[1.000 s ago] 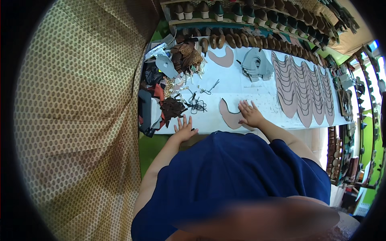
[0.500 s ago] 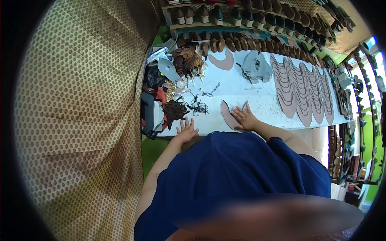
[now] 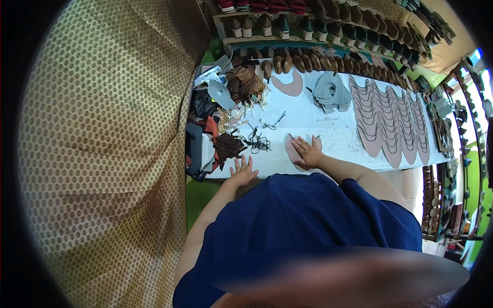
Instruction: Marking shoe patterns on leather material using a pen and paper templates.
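My right hand (image 3: 310, 153) lies with fingers spread on a pinkish, dark-edged U-shaped shoe-upper piece (image 3: 292, 152) near the front of the white table. It covers the middle and much of the right arm of the piece. My left hand (image 3: 243, 173) rests at the table's near edge, fingers apart and nothing in it. Just beyond it sit a tangle of thin black cords (image 3: 259, 143) and a heap of dark brown scraps (image 3: 228, 147).
Overlapping rows of pinkish upper pieces (image 3: 393, 123) cover the table's right side. Grey cut pieces (image 3: 331, 94) and another pink U-shaped piece (image 3: 289, 84) lie farther back. Shoes line shelves (image 3: 308, 36) behind. A patterned curtain (image 3: 113, 128) hangs at left.
The whole view has shifted slightly. My right hand has slid a little left and away from me over the upper piece, covering more of it. My left hand stays at the edge.
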Available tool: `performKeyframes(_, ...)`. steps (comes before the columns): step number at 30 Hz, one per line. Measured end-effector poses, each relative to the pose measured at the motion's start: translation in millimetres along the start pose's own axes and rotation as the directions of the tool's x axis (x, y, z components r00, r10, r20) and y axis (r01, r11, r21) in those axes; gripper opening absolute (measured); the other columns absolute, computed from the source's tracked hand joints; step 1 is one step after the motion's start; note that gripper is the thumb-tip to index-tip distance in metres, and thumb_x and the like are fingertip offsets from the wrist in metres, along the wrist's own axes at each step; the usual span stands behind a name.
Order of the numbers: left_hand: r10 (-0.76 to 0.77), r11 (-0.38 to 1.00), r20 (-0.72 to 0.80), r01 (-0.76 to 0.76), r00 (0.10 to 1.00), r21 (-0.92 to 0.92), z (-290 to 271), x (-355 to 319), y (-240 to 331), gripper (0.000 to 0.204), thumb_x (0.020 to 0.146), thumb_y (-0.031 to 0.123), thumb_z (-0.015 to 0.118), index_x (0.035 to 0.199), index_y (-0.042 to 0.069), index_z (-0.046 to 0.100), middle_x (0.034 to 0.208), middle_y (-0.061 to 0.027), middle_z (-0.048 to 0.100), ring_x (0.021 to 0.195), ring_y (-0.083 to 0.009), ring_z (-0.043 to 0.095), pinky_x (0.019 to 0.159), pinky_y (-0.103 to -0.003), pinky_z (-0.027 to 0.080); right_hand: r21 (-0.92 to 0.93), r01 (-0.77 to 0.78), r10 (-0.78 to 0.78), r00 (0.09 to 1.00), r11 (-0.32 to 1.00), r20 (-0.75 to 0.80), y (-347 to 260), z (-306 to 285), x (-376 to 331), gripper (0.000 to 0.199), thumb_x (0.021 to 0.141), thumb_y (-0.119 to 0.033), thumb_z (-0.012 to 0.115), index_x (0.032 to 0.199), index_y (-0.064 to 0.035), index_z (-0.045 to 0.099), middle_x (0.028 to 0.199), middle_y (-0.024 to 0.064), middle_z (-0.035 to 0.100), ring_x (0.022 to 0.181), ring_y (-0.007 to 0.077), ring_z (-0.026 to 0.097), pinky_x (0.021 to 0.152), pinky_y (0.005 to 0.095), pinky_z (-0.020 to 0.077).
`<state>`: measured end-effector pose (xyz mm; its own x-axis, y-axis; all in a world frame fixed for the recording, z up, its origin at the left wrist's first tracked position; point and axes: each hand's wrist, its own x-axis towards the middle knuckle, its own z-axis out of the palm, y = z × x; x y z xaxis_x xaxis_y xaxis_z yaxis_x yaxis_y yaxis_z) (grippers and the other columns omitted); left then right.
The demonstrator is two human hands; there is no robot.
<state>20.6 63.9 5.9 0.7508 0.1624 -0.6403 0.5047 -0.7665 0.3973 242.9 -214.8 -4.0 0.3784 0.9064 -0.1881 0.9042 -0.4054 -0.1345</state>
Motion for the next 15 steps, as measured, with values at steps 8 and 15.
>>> performKeyframes(8, -0.012, 1.000, -0.016, 0.012, 1.000, 0.007, 4.0, 0.0, 0.3, 0.088, 0.094, 0.067, 0.038, 0.158, 0.024, -0.003, 0.162, -0.0114, -0.020, 0.147, -0.0416, -0.021, 0.112, -0.065, -0.005, -0.097, -0.020, 0.019, 1.000, 0.995, -0.009, 3.8, -7.4, 35.4, 0.084, 0.093, -0.066, 0.033, 0.156, -0.0123, 0.018, 0.162, 0.0062, 0.021, 0.151, 0.0251, 0.013, 0.115, 0.0662, 0.0018)
performKeyframes(15, -0.010, 0.999, -0.071, 0.012, 0.997, 0.030, 6.5, -0.7, 4.7, 0.087, 0.094, 0.066, 0.040, 0.158, 0.024, -0.002, 0.163, -0.0116, -0.018, 0.147, -0.0422, -0.020, 0.112, -0.065, -0.005, -0.050, -0.015, 0.013, 0.999, 0.999, -0.036, 7.3, -11.1, 22.5, 0.085, 0.092, -0.062, 0.040, 0.156, -0.0112, 0.017, 0.162, 0.0078, 0.019, 0.151, 0.0265, 0.013, 0.115, 0.0656, 0.0049)
